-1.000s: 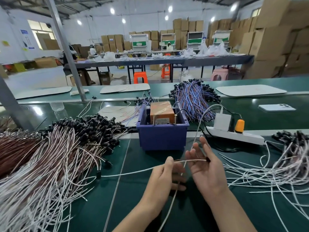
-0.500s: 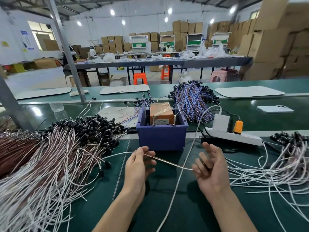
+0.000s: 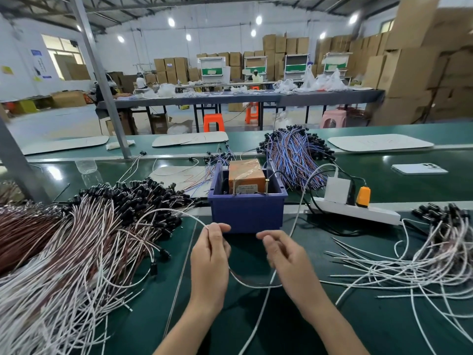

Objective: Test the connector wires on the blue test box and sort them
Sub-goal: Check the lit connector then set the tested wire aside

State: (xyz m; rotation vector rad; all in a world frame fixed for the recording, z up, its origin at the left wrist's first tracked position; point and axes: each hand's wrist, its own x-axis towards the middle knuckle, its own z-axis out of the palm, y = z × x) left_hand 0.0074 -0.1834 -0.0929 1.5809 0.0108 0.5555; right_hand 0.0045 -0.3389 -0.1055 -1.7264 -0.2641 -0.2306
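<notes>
— Right hand (image 3: 289, 260) has slid in toward the left hand (image 3: 210, 260) since half a second ago, and its fingers, spread then, are curled now. Back then the wire (image 3: 253, 286) was stretched straight between them; now it sags.
— Count it off for me.
— Two hands, one wire in play. One blue test box (image 3: 247, 216) sits just beyond the pinch, with two brass posts (image 3: 234, 187) upright in it before one orange block (image 3: 247, 175). Four heaps: the left white heap (image 3: 76, 252) beside the pinch, the brown heap (image 3: 23, 234) further left, the right white heap (image 3: 422, 260) well off to the right, and the blue-and-red heap (image 3: 294, 157) beyond the box.
— Grip?
— Left thumb and forefinger pinch the wire, close to the box's near wall. Right thumb and forefinger tips are drawn together, but whether they have the wire's end I cannot tell.
— Which way does it run?
— Roughly left to right, but bent. From the pinch it arcs up and leftward over the left white heap, where its end is lost among the black connectors (image 3: 122, 198). Its other stretch drops behind the left palm and swings in a shallow loop toward the right hand.
— Looks?
— Thin, pale white and limp, like the heaps on either side.
</notes>
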